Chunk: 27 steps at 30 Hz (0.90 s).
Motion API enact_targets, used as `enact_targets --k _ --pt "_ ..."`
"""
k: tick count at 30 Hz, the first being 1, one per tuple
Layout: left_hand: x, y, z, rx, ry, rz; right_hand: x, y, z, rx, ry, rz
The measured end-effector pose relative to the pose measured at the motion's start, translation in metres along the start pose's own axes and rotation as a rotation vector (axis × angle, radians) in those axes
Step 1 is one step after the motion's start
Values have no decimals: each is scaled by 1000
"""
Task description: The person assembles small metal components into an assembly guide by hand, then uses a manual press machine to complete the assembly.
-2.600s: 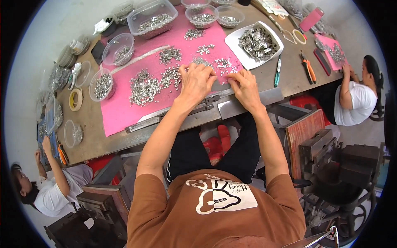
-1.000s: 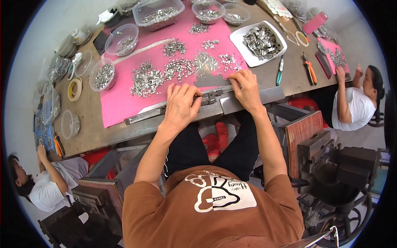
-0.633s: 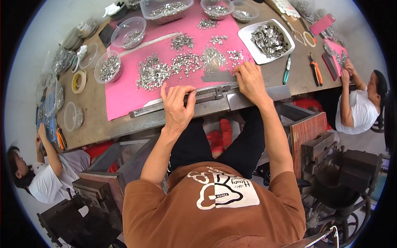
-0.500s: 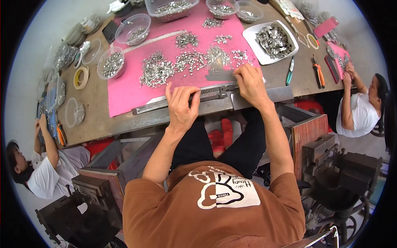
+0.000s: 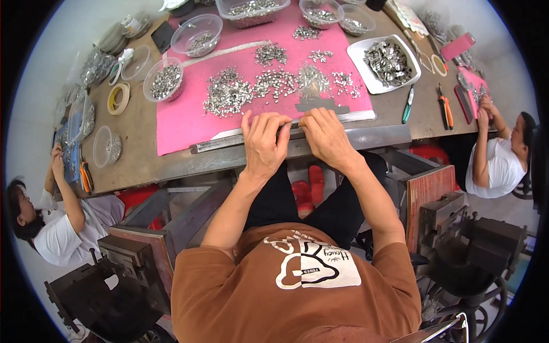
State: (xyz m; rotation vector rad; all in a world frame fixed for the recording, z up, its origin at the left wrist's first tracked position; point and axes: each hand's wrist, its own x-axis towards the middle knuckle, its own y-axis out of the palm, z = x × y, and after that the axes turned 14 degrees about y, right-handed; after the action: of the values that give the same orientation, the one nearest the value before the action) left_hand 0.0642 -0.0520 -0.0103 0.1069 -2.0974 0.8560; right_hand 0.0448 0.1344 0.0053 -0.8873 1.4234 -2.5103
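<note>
Along metal bar (image 5: 220, 142), left hand (image 5: 265, 143), right hand (image 5: 327, 137) hiding part; grip unclear

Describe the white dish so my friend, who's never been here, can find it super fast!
Look for the big pink mat, then slide to its right edge. Beside it sits the white dish, heaped with shiny metal pieces. The bowls just beyond are round and see-through, but this one is solid white with corners.

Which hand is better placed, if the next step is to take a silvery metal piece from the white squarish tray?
Probably the right hand: the white squarish tray lies ahead and to its right, while the left hand is farther from it.
</note>
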Motion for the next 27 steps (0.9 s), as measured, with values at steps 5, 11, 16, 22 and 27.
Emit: enact_targets --k 5,11,16,22,27 --pt "5 5 1 33 -17 39 3 -1 -2 42 11 -10" --pt "12 10 -8 114 8 76 3 -14 -17 166 133 -119" --pt "4 12 -10 197 0 127 14 -26 -45 130 187 -201" --pt "-3 13 -6 72 61 -58 65 -24 -111 69 285 -229" --pt "0 15 -5 47 44 -94 94 1 -123 -13 370 -172"
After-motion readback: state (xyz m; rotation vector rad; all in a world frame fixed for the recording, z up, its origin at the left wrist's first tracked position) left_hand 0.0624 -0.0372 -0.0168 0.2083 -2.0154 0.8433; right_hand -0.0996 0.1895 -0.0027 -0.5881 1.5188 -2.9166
